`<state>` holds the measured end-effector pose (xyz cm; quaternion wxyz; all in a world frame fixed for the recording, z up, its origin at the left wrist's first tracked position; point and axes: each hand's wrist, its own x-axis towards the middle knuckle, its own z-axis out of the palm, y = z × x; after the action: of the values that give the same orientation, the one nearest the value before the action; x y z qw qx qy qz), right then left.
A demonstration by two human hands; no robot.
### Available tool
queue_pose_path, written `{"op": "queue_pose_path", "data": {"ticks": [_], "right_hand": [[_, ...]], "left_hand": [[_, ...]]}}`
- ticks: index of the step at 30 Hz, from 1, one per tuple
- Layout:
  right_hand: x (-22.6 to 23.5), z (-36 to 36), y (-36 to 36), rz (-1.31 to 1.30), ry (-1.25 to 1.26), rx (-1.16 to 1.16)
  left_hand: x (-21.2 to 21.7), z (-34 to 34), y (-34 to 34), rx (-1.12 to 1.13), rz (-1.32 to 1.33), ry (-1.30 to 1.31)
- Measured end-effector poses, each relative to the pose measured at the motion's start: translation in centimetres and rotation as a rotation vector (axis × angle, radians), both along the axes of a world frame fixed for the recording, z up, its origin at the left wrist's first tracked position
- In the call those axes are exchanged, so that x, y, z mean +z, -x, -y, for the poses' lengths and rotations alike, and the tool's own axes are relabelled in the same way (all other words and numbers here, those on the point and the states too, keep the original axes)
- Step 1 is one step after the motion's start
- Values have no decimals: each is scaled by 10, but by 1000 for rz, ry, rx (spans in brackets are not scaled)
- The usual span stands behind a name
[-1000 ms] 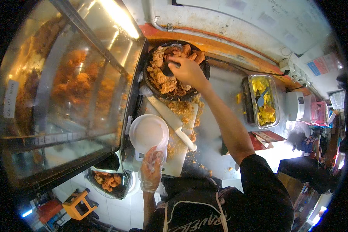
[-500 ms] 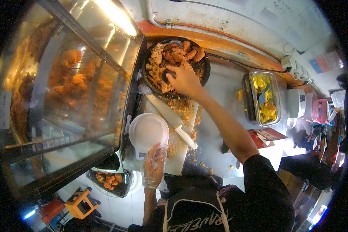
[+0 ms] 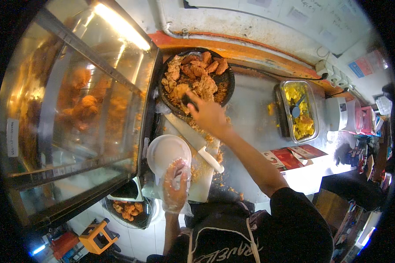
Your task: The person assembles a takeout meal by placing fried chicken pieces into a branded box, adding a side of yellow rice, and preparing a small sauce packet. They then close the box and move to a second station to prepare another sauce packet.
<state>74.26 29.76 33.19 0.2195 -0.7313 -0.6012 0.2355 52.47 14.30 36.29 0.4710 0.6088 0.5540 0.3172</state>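
Observation:
My right hand [image 3: 205, 115], bare, reaches over the near side of a round black pan [image 3: 231, 93] and grips a dark-handled utensil [image 3: 188, 99]. Its working end is hard to make out against the food. Battered fried chicken pieces [image 3: 205, 87] and loose crumbs fill the pan. In a clear plastic glove, my left hand [image 3: 175, 186] overlaps the near rim of a round white bowl [image 3: 166, 150]. Its fingers are curled, and what they hold, if anything, is unclear. To the bowl's right, a large knife with a white handle [image 3: 211, 160] lies across a crumb-strewn cutting board [image 3: 200, 189].
At left stands a lit glass display cabinet [image 3: 146, 118] with fried food inside. A glass container [image 3: 312, 87] of yellow food, with a blue utensil, sits at right. Red printed cardboard [image 3: 289, 158] lies nearer me. Below the cabinet, a basket [image 3: 138, 222] contains fried pieces.
My right hand has drawn back slightly toward me within the pan, exposing more chicken. My left hand's fingers have curled more at the bowl's rim. The view has shifted slightly.

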Motion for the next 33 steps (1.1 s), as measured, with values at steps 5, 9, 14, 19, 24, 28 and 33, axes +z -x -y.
{"op": "queue_pose_path", "data": {"ticks": [5, 9, 14, 19, 24, 28, 33], "right_hand": [[-12, 21, -23, -334, -256, -277], [-1, 97, -33, -899, -311, -630], [9, 180, -32, -892, -314, -841], [24, 217, -35, -939, -272, -991], [28, 228, -39, -963, -219, -1000], [29, 213, -50, -937, -222, -925], [29, 120, -70, -492, -341, -527]], "left_hand": [[4, -35, -19, -96, 37, -138], [-17, -122, -96, -187, -236, -335], [-57, -208, -206, -175, -904, -377], [-64, -210, -226, -232, -1007, -327], [-58, -204, -216, -200, -1017, -580], [-39, -176, -194, -167, -913, -768], [-15, -137, -139, 189, -574, -622]]}}
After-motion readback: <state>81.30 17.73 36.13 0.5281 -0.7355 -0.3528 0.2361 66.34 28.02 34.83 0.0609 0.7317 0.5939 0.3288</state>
